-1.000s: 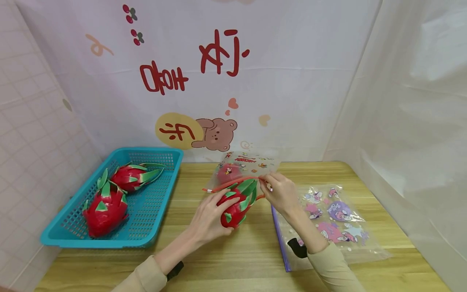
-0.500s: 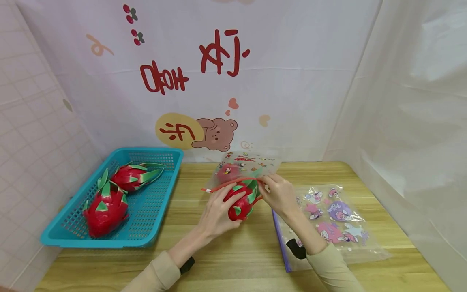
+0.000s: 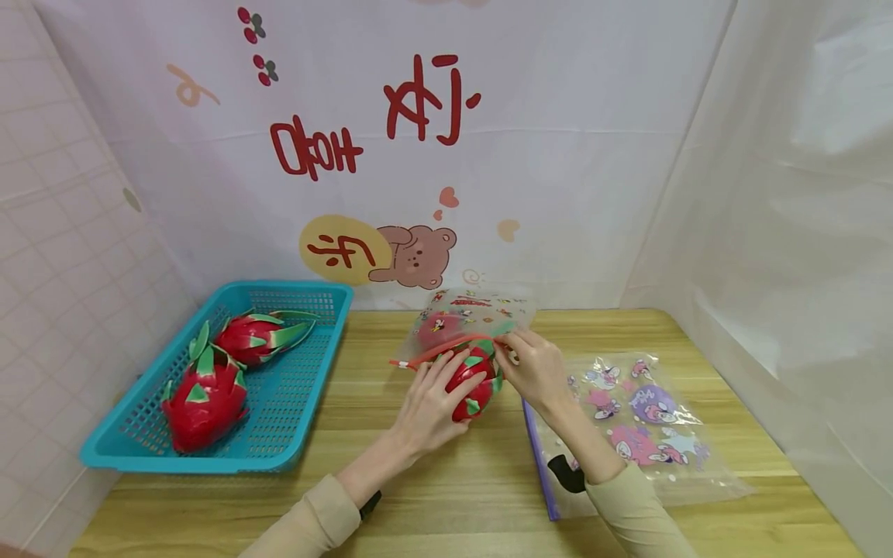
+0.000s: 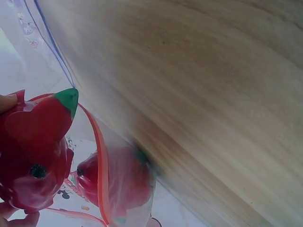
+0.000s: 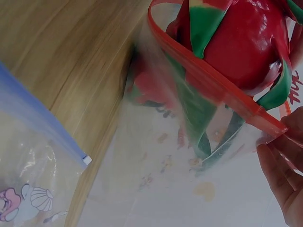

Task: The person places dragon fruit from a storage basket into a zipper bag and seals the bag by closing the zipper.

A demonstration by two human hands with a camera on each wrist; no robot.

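Note:
My left hand (image 3: 431, 403) grips a red dragon fruit (image 3: 474, 381) with green-tipped scales, at the mouth of a clear zip bag (image 3: 481, 306) with an orange-red edge (image 5: 213, 75). In the right wrist view the fruit's leafy end reaches inside the bag; its rounded end is still outside. My right hand (image 3: 536, 370) pinches the corner of the bag's orange-red edge between thumb and fingers. Inside the bag lies another dragon fruit (image 4: 128, 177), seen through the plastic. The left wrist view shows the held fruit's dark base spot and the bag mouth standing open.
A blue basket (image 3: 279, 418) at the left holds two dragon fruits (image 3: 205, 399). To the right, a flat clear bag (image 3: 649, 434) with a purple zip lies on the wooden table (image 3: 446, 496). A printed cloth (image 3: 558, 194) hangs behind.
My left hand has moved right and slightly away from me with the dragon fruit, bringing its leafy end further into the bag. My right hand has stayed at the bag's edge.

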